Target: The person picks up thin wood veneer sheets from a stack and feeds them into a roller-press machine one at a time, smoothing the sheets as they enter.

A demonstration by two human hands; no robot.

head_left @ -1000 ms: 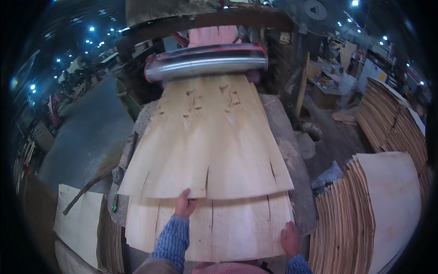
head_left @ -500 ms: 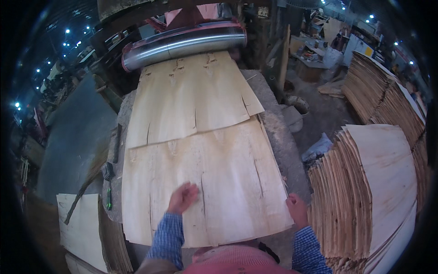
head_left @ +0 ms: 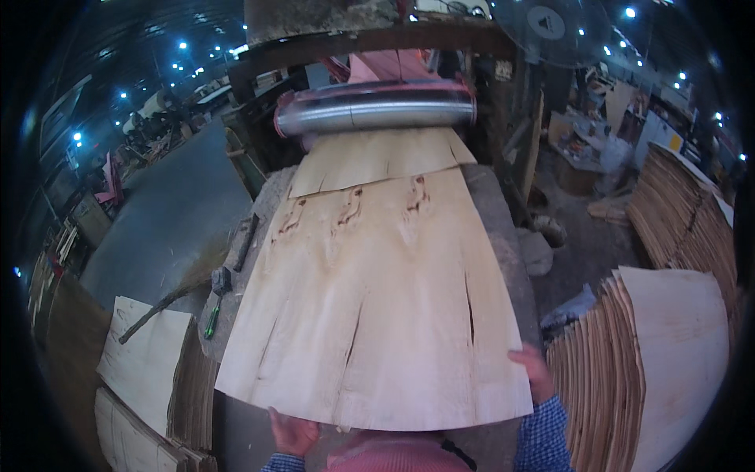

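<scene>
A broad, pale wood veneer sheet (head_left: 393,315) lies lengthwise before me, with dark knots near its far end and several long cracks. Its far end meets a second veneer sheet (head_left: 377,161), which runs up to a shiny metal roller (head_left: 377,108). At the near edge, left of the middle, my left hand (head_left: 294,434) is closed on the sheet, its thumb up at the edge and its fingers partly hidden beneath. My right hand (head_left: 536,374) grips the right edge near the corner, thumb on top, the other fingers mostly hidden.
Veneer stacks stand at my right (head_left: 602,370) and lower left (head_left: 149,362). A green-handled tool (head_left: 212,315) and a dark bar (head_left: 244,242) lie on the worn table's left margin (head_left: 275,197). A wooden post (head_left: 533,141) rises right of the roller.
The far sheet has moved farther toward the roller, leaving less of it showing. My left hand has gone from mid-sheet to the near edge. The view has shifted upward and left.
</scene>
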